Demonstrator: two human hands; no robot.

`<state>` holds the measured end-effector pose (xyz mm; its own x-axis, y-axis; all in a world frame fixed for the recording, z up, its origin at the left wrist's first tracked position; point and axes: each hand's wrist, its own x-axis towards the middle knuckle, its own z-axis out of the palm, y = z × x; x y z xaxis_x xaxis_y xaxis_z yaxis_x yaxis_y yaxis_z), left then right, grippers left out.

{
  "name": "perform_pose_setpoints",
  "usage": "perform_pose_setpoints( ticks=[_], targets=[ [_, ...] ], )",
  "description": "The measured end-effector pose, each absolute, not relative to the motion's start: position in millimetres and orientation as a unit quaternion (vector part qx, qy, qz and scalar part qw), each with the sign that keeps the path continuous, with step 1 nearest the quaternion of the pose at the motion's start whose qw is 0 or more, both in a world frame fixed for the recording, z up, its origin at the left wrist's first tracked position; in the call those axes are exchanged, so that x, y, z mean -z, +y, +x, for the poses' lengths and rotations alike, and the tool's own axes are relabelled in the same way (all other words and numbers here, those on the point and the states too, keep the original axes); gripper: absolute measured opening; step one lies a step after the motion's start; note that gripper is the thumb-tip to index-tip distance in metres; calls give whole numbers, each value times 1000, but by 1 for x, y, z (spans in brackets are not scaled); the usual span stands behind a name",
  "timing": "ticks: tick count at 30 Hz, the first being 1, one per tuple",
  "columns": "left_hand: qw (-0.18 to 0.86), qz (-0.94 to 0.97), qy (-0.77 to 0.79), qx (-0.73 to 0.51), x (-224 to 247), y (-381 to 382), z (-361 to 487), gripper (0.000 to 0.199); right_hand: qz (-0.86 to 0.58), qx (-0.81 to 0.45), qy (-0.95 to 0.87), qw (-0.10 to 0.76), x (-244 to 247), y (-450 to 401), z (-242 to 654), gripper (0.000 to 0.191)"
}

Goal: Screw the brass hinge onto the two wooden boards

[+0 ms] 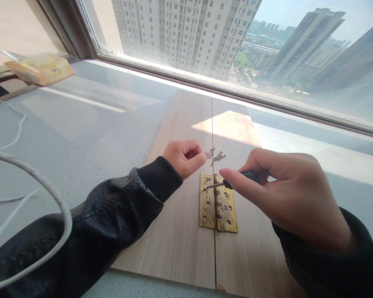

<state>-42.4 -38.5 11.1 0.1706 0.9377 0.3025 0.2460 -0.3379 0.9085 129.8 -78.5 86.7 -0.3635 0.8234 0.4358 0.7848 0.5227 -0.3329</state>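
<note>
My right hand (286, 186) grips the black handle of a screwdriver (243, 179). The shaft points left across a brass hinge (225, 211), its tip at a hole near the top of the left leaf. Lying open, the hinge has its worn knuckle over the seam between two pale wooden boards (183, 231). Above it is a small pile of silver screws (219, 157). My left hand (186, 157) is closed, thumb and forefinger pinched at a screw (212, 151) on the pile's left edge. The fingertips partly hide that screw.
The boards lie on a white speckled sill (112, 132) below a large window (186, 41). A white cable (64, 207) loops over my left sleeve at the left. In the far left corner stands a yellow tissue pack (43, 70). Sunlight falls across the far end of the boards.
</note>
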Motion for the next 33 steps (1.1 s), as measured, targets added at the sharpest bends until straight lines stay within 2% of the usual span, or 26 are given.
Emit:
perform_pose_setpoints(
  ticks=[3, 4, 7, 9, 14, 17, 21, 24, 28, 30, 33],
  targets=[
    [389, 717, 341, -468, -10, -45, -41, 11, -490, -8, -816, 306, -83, -78, 127, 48],
    [382, 735, 307, -469, -10, -46, -40, 13, -488, 1, -816, 309, -83, -78, 126, 50],
    [335, 767, 238, -493, -10, -49, -37, 39, -467, 30, -827, 312, -83, -79, 123, 54],
    [304, 775, 209, -513, -13, -49, -36, 46, -452, 50, -835, 309, -84, -80, 121, 57],
    [246, 773, 186, -554, -24, -55, -33, 25, -457, 63, -836, 297, -84, -81, 120, 59],
    [246, 769, 194, -557, -26, -57, -33, 17, -458, 51, -837, 296, -85, -80, 123, 50],
    [281, 765, 195, -545, -23, -53, -36, 17, -411, -35, -866, 283, -93, -79, 129, 19],
    [307, 762, 201, -534, -21, -49, -38, 17, -395, -106, -878, 250, -98, -79, 135, 19],
    [330, 769, 174, -519, -17, -49, -38, 18, -417, -119, -866, 249, -98, -77, 143, 16],
    [319, 775, 167, -520, -17, -50, -37, 27, -442, -97, -856, 252, -97, -76, 144, 14],
    [272, 772, 187, -543, -18, -50, -35, 43, -462, -61, -844, 265, -96, -76, 141, 20]
  ],
)
